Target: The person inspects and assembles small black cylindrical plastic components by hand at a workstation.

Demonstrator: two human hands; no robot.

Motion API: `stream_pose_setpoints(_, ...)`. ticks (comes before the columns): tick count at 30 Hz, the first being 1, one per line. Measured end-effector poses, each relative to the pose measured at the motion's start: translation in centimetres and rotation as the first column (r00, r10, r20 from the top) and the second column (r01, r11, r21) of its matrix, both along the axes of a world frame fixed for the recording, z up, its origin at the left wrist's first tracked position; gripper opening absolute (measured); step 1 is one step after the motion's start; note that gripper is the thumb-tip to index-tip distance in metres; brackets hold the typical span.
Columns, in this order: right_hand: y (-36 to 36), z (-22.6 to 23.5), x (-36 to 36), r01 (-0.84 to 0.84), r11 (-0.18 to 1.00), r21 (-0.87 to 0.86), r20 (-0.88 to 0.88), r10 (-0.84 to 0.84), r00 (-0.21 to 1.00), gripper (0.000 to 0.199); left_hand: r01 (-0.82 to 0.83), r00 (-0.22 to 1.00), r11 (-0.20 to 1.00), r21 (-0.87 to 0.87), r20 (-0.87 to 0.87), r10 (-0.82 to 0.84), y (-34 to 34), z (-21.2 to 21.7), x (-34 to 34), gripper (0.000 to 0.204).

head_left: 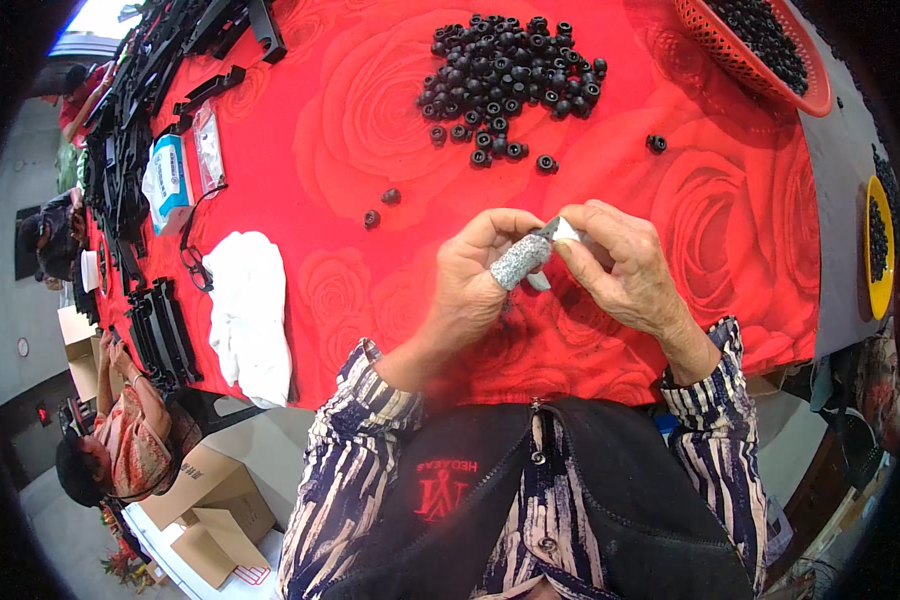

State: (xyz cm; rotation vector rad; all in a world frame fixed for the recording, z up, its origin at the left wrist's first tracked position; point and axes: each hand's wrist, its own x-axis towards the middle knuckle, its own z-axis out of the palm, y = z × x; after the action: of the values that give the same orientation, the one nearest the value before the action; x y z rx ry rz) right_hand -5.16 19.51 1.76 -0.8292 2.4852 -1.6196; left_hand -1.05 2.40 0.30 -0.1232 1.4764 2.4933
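My left hand (467, 272) and my right hand (618, 262) meet above the red cloth, fingertips nearly touching. A speckled grey wrap (520, 262) lies along the left thumb and seems to cover it. Between the right thumb and forefinger is pinched a small white pointed piece (566, 231). The left fingers are closed around something small and dark at the fingertips, too hidden to name. Beyond my hands lies a heap of small round black plastic caps (505, 85), with two loose caps (372, 218) to the left.
A red basket (815, 95) of black parts stands at far right, near a yellow tray (878, 300). On the left are a white cloth (250, 315), a blue-white box (170, 185), glasses (194, 262) and long black parts (160, 335). Other people sit beyond; a cardboard box (215, 500) stands below.
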Motion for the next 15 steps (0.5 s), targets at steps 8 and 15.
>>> stream_pose_setpoints(8,-0.19,0.22,0.27,0.009,0.999,0.031,0.032,-0.01,0.999,0.012,-0.084,0.995,0.992,-0.092,-0.064,0.078,0.54,-0.54,0.28,0.023)
stream_pose_setpoints(15,0.06,0.32,0.38,0.035,0.998,-0.05,0.104,-0.029,0.994,0.016,-0.057,0.998,0.998,0.019,-0.016,0.057,0.01,-0.51,-0.33,0.02)
